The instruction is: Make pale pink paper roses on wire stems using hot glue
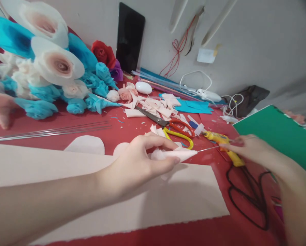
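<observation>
Between the thumb and fingers of my left hand is a pale pink paper flower bud, its pointed end turned right. A thin metal wire runs out of that point. My right hand, slightly blurred, is closed on the far end of the wire. Just behind and below the right fingers lies a yellow glue gun with a black cord. Beneath my left hand a large pale pink paper sheet covers the front of the red table. Scissors with red and yellow handles lie beyond the left hand.
Blue and cream paper flowers crowd the back left. Several loose wires lie in front of them. Pink paper scraps and a white mouse sit mid-table. A phone leans on the wall; a green board stands right.
</observation>
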Available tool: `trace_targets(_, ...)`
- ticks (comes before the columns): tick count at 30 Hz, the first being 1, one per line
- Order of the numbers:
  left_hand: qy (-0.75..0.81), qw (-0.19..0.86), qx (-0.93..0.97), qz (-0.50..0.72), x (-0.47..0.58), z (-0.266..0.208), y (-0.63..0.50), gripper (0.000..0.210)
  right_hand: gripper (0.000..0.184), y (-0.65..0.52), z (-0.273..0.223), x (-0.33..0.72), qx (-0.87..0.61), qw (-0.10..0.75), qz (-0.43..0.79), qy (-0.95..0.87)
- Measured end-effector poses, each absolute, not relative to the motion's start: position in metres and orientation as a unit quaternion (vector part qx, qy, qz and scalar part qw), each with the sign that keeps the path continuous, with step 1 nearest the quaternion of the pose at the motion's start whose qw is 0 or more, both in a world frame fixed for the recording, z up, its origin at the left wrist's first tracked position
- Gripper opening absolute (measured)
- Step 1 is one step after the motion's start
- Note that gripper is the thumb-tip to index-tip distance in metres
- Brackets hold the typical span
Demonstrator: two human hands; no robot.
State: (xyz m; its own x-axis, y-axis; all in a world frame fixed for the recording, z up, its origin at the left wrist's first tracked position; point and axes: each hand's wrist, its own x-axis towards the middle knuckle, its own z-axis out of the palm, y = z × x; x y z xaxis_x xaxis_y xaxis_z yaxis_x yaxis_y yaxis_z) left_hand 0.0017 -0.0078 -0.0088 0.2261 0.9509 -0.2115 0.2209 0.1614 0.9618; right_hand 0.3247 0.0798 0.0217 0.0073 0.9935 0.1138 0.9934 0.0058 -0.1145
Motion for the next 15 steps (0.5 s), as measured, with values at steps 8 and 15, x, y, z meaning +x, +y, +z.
trace_targets(8, 0.456, 0.608, 0.557, 0.335, 0.001, -0.006, -0.005, 0.02, 0.02, 0.016, 0.031, 0.229, -0.502, 0.21, 0.263, -0.797)
trace_targets(15, 0.378, 0.701, 0.5, 0.339, 0.001, -0.007, -0.004, 0.013, 0.024, -0.007, 0.009, 0.2, -0.409, 0.309, 0.332, -0.791)
